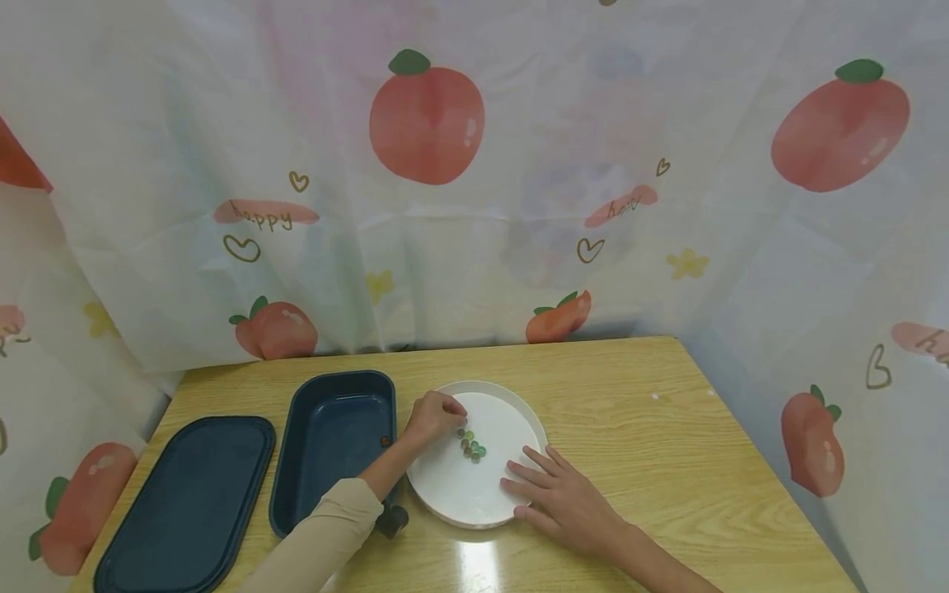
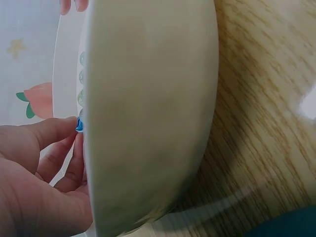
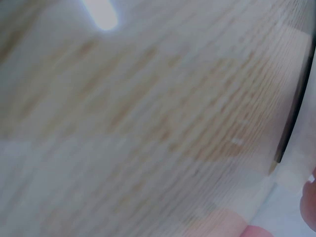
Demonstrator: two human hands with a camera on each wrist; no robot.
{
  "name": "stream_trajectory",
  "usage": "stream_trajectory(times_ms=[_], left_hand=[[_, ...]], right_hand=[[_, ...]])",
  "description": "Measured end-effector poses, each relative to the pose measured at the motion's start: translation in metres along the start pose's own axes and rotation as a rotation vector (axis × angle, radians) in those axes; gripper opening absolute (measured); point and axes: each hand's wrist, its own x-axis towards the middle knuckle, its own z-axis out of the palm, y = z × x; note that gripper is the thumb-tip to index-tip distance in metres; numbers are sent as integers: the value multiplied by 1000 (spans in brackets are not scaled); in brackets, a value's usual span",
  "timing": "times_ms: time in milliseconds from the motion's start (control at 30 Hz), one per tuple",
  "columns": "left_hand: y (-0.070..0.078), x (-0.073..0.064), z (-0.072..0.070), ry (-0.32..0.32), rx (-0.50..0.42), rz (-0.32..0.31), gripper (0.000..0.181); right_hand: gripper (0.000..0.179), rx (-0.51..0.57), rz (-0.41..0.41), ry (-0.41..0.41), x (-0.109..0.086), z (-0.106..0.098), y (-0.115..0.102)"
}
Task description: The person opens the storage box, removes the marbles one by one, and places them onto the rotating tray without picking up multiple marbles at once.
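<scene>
My left hand (image 1: pixel 433 418) is over the left side of a round white plate (image 1: pixel 504 486). In the left wrist view, its thumb and fingers pinch a blue-swirled glass marble (image 2: pixel 79 124) just behind the plate's rim. Several greenish and reddish marbles (image 1: pixel 471 445) lie grouped on the plate beside this hand. My right hand (image 1: pixel 567 502) rests at the plate's right front edge with fingers spread and fairly straight, holding nothing. Only bits of its fingers (image 3: pixel 308 205) show in the right wrist view.
Left of the plate stands a deep dark blue tray (image 1: pixel 284 461) with a small reddish marble (image 1: pixel 385 441) by its right wall. Further left lies a flat dark blue lid (image 1: pixel 185 502). A fruit-print curtain (image 1: pixel 474 272) hangs behind the wooden table (image 1: pixel 667 461).
</scene>
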Motion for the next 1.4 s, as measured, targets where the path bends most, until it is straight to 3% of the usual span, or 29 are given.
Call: stream_trajectory(times_ms=[1000,1400], left_hand=[[-2,-2,2,-4,43,14,4],[9,-6,-12,13,-12,32,4]], right_hand=[[38,22,1,-8,0,-1,-1],[39,24,-1,-8,0,-1,0]])
